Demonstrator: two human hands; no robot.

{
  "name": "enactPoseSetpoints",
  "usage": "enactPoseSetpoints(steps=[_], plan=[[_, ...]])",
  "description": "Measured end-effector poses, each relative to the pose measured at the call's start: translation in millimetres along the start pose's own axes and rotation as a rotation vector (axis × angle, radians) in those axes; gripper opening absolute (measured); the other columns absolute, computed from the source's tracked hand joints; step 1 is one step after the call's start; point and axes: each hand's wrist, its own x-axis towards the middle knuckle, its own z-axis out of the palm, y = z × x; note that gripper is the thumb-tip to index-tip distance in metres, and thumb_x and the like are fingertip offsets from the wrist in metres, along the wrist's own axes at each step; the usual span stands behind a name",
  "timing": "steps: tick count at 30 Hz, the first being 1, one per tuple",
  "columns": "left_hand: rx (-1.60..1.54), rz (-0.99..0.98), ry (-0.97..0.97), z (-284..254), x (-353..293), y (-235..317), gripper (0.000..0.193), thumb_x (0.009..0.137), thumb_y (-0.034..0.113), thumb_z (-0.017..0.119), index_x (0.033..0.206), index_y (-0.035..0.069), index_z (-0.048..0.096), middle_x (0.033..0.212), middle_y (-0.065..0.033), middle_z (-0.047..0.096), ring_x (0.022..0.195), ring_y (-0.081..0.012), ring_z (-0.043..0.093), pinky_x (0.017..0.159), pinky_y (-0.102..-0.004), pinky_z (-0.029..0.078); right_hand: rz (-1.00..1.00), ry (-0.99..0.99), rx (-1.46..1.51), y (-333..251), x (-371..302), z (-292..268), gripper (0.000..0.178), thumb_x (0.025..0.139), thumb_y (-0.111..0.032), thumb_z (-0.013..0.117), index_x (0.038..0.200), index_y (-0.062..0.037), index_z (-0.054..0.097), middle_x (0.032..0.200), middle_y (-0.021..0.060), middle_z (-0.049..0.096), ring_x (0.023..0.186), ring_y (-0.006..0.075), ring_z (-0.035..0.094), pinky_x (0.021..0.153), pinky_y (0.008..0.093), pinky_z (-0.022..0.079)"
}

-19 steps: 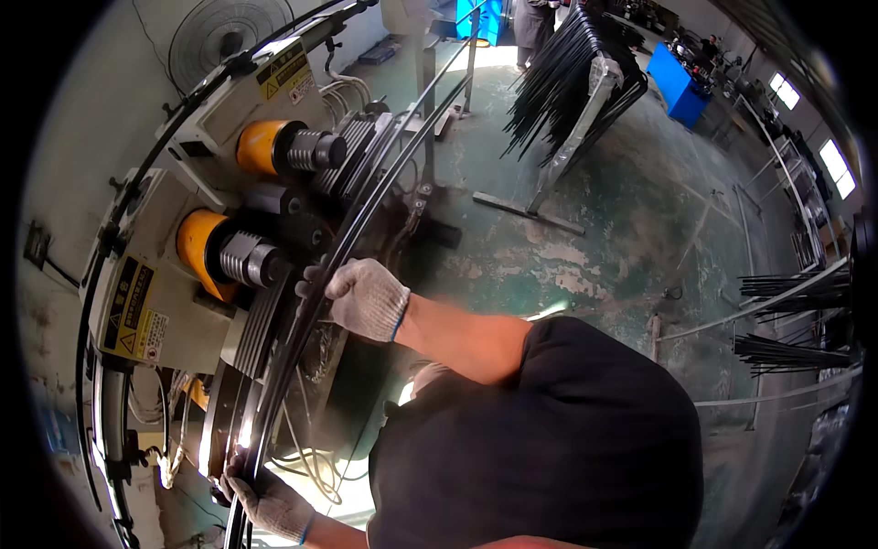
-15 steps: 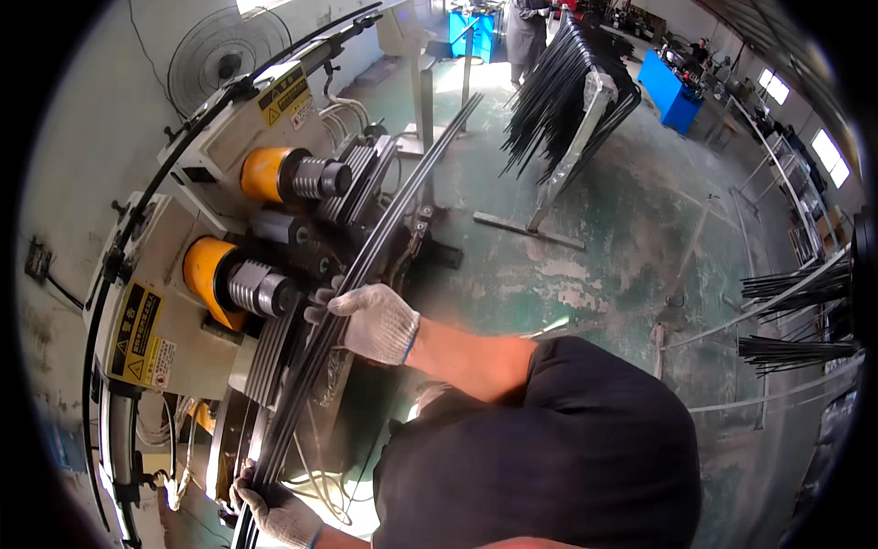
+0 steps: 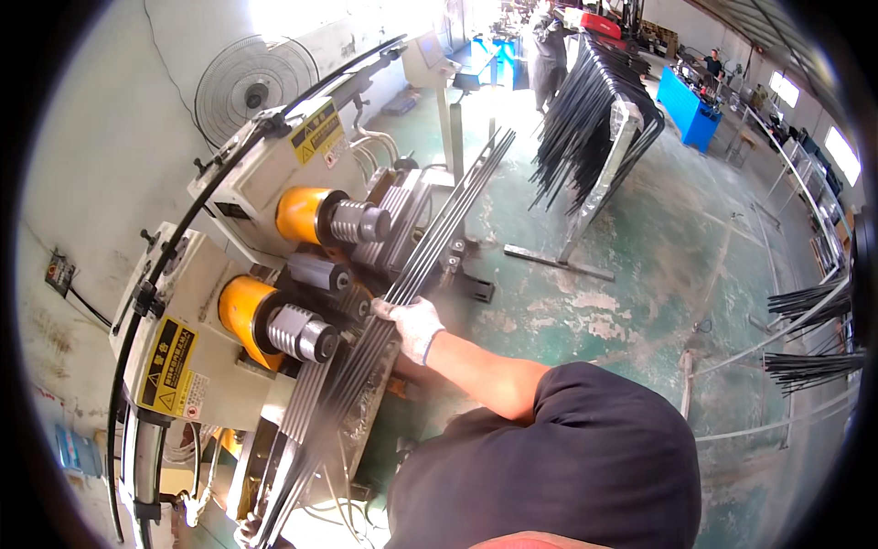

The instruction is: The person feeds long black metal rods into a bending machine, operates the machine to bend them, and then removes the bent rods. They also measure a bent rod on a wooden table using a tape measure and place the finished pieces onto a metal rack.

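Head view: right hand (image 3: pixel 416 326) curls closed round the rods (image 3: pixel 366 355); left hand (image 3: pixel 248 530) touches them, its grip unclear.

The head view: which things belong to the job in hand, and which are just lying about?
In the job:
right hand
bundle of long thin bars, in that hand
left hand, at their lower part
machine alongside, probably

Apparently just around:
fan
rack of dark rods
blue cabinet

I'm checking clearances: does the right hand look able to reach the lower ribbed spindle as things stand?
Probably not without letting go: the right hand holds thin rods, which, in this view, run between it and the lower ribbed spindle.
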Motion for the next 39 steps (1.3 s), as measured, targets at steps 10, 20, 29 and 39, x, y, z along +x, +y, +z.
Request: enactPoseSetpoints(steps=[10,20,29,39], plan=[[-0.004,0.001,0.698,-40.4,1.2,-8.3,0.028,0.098,0.016,0.072,0.122,0.003,0.071,0.116,-0.0062,0.075,0.097,-0.0171,0.069,0.076,-0.0289,0.054,0.059,-0.001,-0.193,23.3,74.2,13.4,0.067,0.094,-0.032,0.08,0.145,0.0029,0.055,0.139,0.0197,0.065,0.129,0.0343,0.06,0.111,0.0449,0.044],[-0.232,-0.059,0.525,-65.1,23.0,-42.7,0.024,0.101,0.003,0.064,0.123,-0.008,0.067,0.121,-0.0209,0.073,0.112,-0.0323,0.072,0.099,-0.0451,0.063,0.064,-0.143,-0.136,19.1,99.6,35.7,0.045,0.1,-0.033,0.067,0.132,-0.0005,0.065,0.122,0.011,0.072,0.11,0.0255,0.065,0.097,0.0428,0.05],[-0.053,-0.089,0.435,-28.6,57.1,-99.4,0.028,0.103,0.015,0.067,0.123,-0.005,0.07,0.125,-0.0186,0.073,0.113,-0.0287,0.071,0.104,-0.0403,0.059,-0.058,-0.061,-0.542,38.6,115.3,56.9,0.029,0.101,-0.025,0.059,0.115,-0.0022,0.071,0.089,0.0094,0.073,0.068,0.0218,0.065,0.061,0.0392,0.05],[-0.063,-0.06,0.362,-55.4,43.0,-80.7,0.03,0.104,0.013,0.063,0.126,-0.007,0.068,0.126,-0.0209,0.072,0.115,-0.0319,0.07,0.107,-0.0447,0.057,-0.13,0.058,-0.259,39.0,137.8,58.3,0.034,0.1,-0.03,0.07,0.102,0.0032,0.073,0.084,0.0121,0.07,0.068,0.0237,0.066,0.061,0.0405,0.052]])
